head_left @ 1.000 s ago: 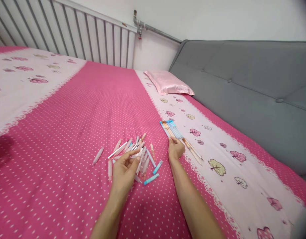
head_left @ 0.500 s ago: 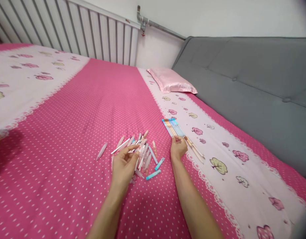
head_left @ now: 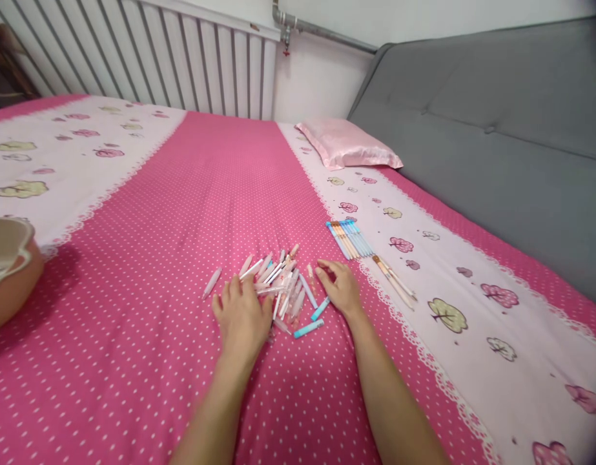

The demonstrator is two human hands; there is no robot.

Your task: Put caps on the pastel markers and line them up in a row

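A loose pile of pens (head_left: 288,290), mostly pale pink and white, lies on the pink dotted bedspread. My left hand (head_left: 243,316) rests palm down over the pile's left side, fingers spread; what its fingertips touch is partly hidden. At the right edge hovers my right hand (head_left: 340,285), thumb and fingers apart with nothing between them. Near it are two bright blue pen pieces, a front one (head_left: 308,329) and another (head_left: 320,309). Beyond my right hand, a neat row of blue and cream pens (head_left: 350,239) lies side by side, with a few brown-and-cream pens (head_left: 393,281) at its near end.
An orange-pink bowl (head_left: 21,294) stands at the left edge. One pale pen (head_left: 212,283) lies apart, left of the pile. A pink pillow (head_left: 349,143) rests against the grey headboard (head_left: 496,103). A white radiator (head_left: 205,64) lines the back wall.
My right hand has left the row of pens and come back to the pile. My left hand has turned palm down and spread. The view has shifted left, showing more of the bowl.
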